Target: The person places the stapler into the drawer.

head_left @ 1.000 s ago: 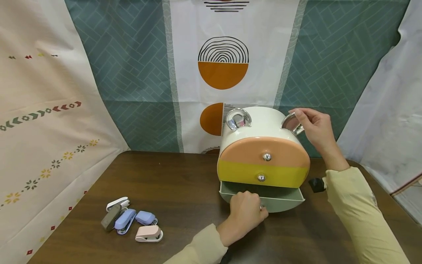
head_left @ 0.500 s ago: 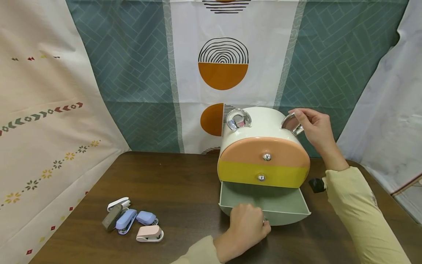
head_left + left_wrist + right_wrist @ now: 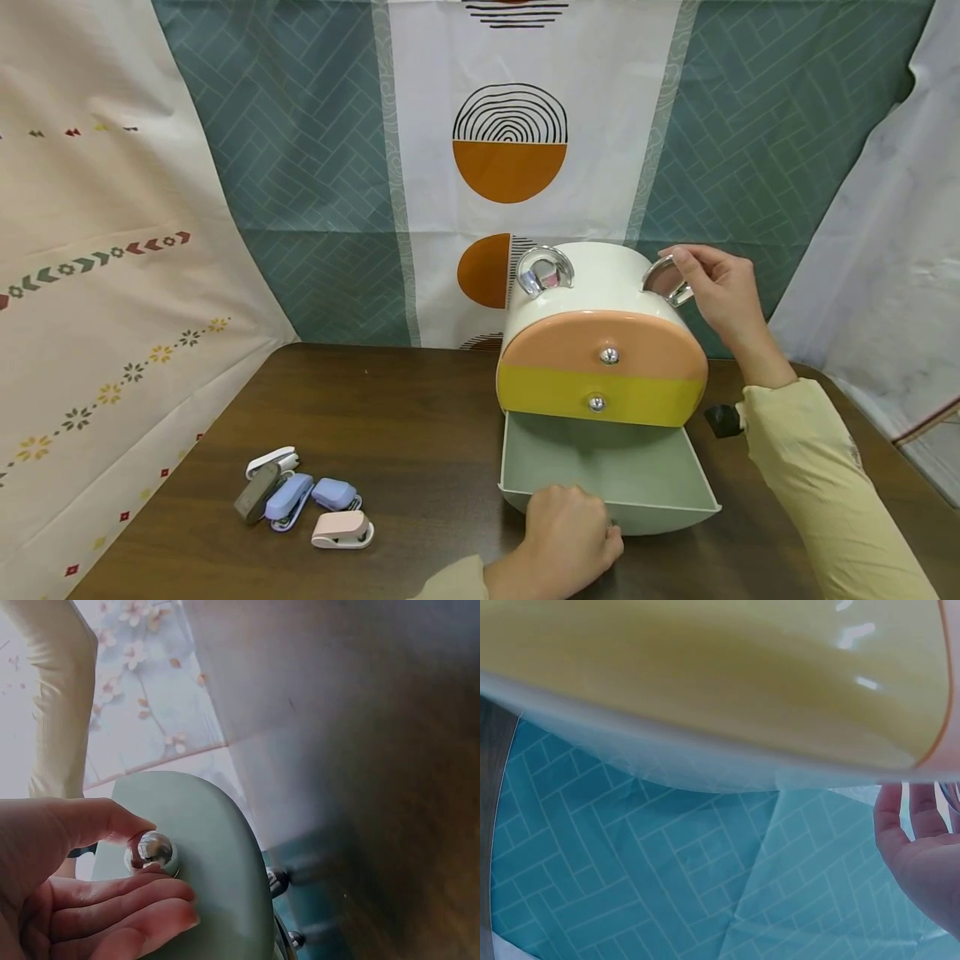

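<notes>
Green drawer (image 3: 656, 518) sits farther out, could drop if overpulled; left hand (image 3: 564, 533) pinches its knob (image 3: 157, 849), right hand (image 3: 720, 290) apparently a chrome handle (image 3: 663, 280).

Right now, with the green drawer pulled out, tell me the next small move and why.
The left hand should probably let go of the silver knob: the green drawer stands far enough out to show its inside, and the small pink gadget on the table lies on that hand's side.

The knob (image 3: 157, 846) looks like polished metal, the cabinet (image 3: 603, 271) smooth and glossy, the table (image 3: 412, 450) wood-grained.
</notes>
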Demonstrator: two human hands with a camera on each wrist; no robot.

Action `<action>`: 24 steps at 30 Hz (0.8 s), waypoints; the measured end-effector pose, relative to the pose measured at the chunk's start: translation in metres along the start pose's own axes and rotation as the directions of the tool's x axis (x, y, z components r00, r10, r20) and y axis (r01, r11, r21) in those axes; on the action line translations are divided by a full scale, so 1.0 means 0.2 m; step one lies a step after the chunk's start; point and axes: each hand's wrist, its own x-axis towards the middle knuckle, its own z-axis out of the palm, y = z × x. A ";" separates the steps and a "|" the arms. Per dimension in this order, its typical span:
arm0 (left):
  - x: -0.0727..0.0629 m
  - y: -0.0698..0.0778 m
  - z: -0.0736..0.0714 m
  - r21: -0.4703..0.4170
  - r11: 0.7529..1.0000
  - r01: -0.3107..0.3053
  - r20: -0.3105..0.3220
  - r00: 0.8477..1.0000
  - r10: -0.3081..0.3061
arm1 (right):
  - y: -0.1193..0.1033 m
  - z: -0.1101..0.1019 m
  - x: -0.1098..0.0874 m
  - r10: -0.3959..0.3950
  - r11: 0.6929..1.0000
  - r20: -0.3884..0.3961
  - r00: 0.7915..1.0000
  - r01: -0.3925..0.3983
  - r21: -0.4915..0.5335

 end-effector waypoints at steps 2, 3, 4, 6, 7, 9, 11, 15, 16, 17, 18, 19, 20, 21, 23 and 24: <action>-0.01 0.01 -0.01 0.008 1.000 -0.011 0.002 1.000 0.011 | 0.00 0.00 0.00 0.003 1.000 -0.002 1.000 -0.003 0.000; -0.01 0.01 -0.01 0.012 1.000 -0.015 0.005 1.000 0.015 | 0.00 0.00 0.00 0.005 1.000 -0.002 1.000 -0.005 0.002; -0.01 0.01 -0.01 0.018 1.000 -0.019 0.007 1.000 0.019 | 0.00 0.00 0.00 0.006 1.000 -0.001 1.000 -0.006 0.005; -0.02 0.02 -0.02 0.022 0.999 -0.023 0.021 1.000 0.023 | 0.00 0.00 0.00 0.008 1.000 0.000 1.000 -0.008 0.005; -0.02 0.02 -0.02 0.024 0.999 -0.023 0.027 0.999 0.022 | 0.00 0.00 0.00 0.008 1.000 0.000 1.000 -0.008 0.005; -0.02 0.02 -0.01 0.022 1.000 -0.019 0.039 0.999 0.018 | 0.00 0.00 0.00 0.009 1.000 0.003 1.000 -0.009 0.002; -0.02 0.02 -0.01 0.022 1.000 -0.016 0.049 0.999 0.015 | 0.00 0.00 0.00 0.010 1.000 0.005 1.000 -0.010 0.002; -0.03 0.02 -0.01 0.019 1.000 -0.017 0.068 0.998 0.016 | 0.00 0.00 0.00 0.010 1.000 0.005 1.000 -0.010 0.002; -0.03 0.02 -0.01 0.020 1.000 -0.019 0.073 0.997 0.017 | 0.00 0.00 0.00 0.009 1.000 0.004 1.000 -0.009 0.000; -0.03 0.02 -0.01 0.021 1.000 -0.021 0.080 0.997 0.019 | 0.00 0.00 0.00 0.009 1.000 0.003 1.000 -0.009 -0.002; -0.03 0.02 -0.01 0.021 1.000 -0.023 0.086 0.996 0.022 | 0.00 0.00 0.00 0.009 1.000 0.002 1.000 -0.009 -0.007; -0.03 0.02 -0.01 0.020 1.000 -0.024 0.095 0.995 0.022 | 0.00 0.00 0.00 0.010 1.000 0.001 1.000 -0.010 -0.010; -0.03 0.02 -0.01 0.021 0.999 -0.028 0.104 0.994 0.026 | 0.00 0.00 0.00 0.010 1.000 -0.001 1.000 -0.010 -0.014; -0.03 0.02 -0.02 0.021 0.999 -0.031 0.111 0.993 0.029 | 0.00 0.00 0.00 0.011 1.000 -0.001 1.000 -0.011 -0.014; -0.04 0.01 -0.03 0.012 0.999 -0.031 0.144 0.989 0.029 | 0.00 0.00 0.00 0.012 1.000 -0.001 1.000 -0.012 -0.012; -0.04 0.00 -0.03 0.007 1.000 -0.030 0.160 0.987 0.029 | 0.00 0.00 0.00 0.013 1.000 0.000 1.000 -0.013 -0.013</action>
